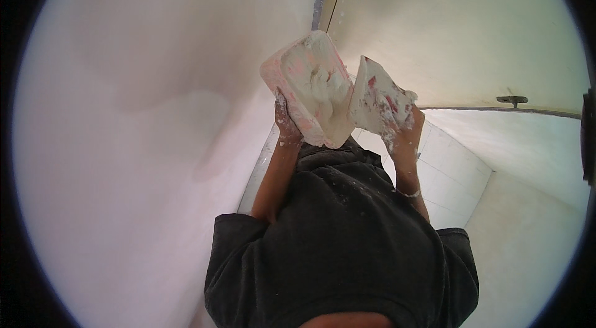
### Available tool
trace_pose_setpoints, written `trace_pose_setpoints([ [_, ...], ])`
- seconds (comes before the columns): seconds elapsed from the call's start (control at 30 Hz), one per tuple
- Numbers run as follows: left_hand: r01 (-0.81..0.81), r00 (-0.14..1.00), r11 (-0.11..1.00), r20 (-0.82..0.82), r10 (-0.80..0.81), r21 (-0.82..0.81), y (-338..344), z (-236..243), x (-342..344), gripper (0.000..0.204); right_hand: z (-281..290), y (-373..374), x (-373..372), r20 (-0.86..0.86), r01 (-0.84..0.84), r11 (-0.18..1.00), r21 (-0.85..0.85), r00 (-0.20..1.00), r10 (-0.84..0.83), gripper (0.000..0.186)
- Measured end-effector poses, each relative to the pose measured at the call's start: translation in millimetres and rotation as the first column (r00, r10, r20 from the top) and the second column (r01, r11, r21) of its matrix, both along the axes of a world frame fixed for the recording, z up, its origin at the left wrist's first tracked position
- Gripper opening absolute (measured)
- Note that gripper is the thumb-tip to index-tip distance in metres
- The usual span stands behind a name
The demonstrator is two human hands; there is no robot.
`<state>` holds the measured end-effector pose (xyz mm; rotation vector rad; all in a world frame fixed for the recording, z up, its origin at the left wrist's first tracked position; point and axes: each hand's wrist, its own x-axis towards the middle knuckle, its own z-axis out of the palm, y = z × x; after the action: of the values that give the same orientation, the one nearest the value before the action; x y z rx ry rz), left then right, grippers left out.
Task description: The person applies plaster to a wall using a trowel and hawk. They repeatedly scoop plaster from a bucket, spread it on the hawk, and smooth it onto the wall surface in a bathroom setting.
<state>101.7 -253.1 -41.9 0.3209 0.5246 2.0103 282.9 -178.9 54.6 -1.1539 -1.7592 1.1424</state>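
Observation:
My left hand (287, 118) grips the near left side of a pink plastic tub (276, 68), tilted so its inside shows, coated with white paste (320, 89). Just to the right, my right hand (406, 129) holds a flat scraper (375, 95) smeared with the same paste and red patches, its left edge at or very near the tub's right side. The scraper's handle is hidden by paste and fingers. White smears cover both hands.
A pale plastered wall (143, 141) fills the left side. At the upper right is a cream door-like panel (459, 30) with a small dark metal fitting (512, 99). White floor tiles (453, 173) show behind my dark shirt, beside another pale surface (515, 216).

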Motion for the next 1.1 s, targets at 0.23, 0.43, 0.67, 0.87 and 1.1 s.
trace_pose_setpoints([
  [0.23,-0.114,0.993,0.990,-0.052,0.110,-0.087,6.7,16.8,9.7,0.068,22.4,6.8,-39.4,0.291,-0.238,0.907,0.347,0.947,0.138,0.031],
  [0.43,-0.071,0.993,0.997,-0.090,0.070,-0.012,18.8,-0.5,34.4,0.072,12.2,19.0,-27.5,0.426,-0.415,0.875,0.249,0.858,0.285,0.036],
  [0.67,0.029,0.968,0.996,-0.246,-0.048,-0.081,-6.0,-3.7,36.7,0.073,14.0,0.8,-19.2,0.420,-0.300,0.954,-0.013,0.864,0.278,0.033],
  [0.87,0.231,0.972,0.965,-0.001,-0.233,-0.123,-23.1,28.8,52.0,0.073,32.2,-54.3,-6.5,0.434,-0.164,0.985,-0.048,0.885,0.168,0.037],
  [1.1,0.464,0.882,0.883,0.061,-0.468,0.066,-38.5,24.0,117.0,0.053,42.0,-109.7,61.5,0.473,-0.038,0.978,0.207,0.878,-0.067,0.056],
])
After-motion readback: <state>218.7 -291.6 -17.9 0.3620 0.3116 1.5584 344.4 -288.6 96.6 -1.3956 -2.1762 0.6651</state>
